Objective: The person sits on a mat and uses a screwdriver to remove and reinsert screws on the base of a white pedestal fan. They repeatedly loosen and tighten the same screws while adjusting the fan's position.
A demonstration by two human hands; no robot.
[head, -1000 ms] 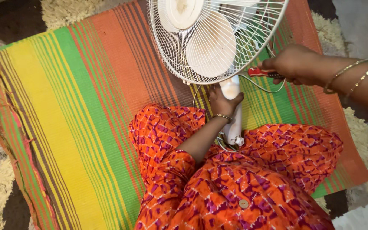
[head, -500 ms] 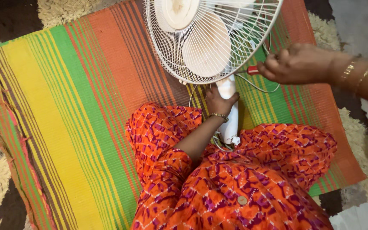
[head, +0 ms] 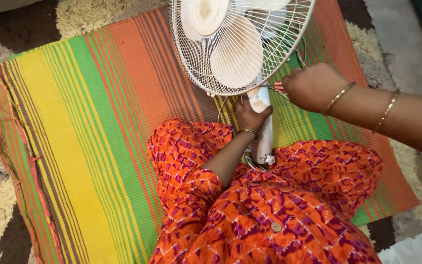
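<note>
Head view: fan (head: 235,46) on striped mat (head: 89,127)
Left hand (head: 250,115): fingers wrapped round fan stem (head: 263,132)
Right hand (head: 313,87): fingers closed on red-handled tool (head: 278,87) at grille

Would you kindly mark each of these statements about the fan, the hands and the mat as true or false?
1. The left hand grips the fan's white neck. True.
2. The right hand is empty. False: it holds a red-handled tool at the grille's rim; its tip is too small to identify.
3. The fan lies on a striped woven mat. True.
4. The wire grille is black. False: it is white.
5. The right wrist is bare. False: it wears gold bangles.
</note>
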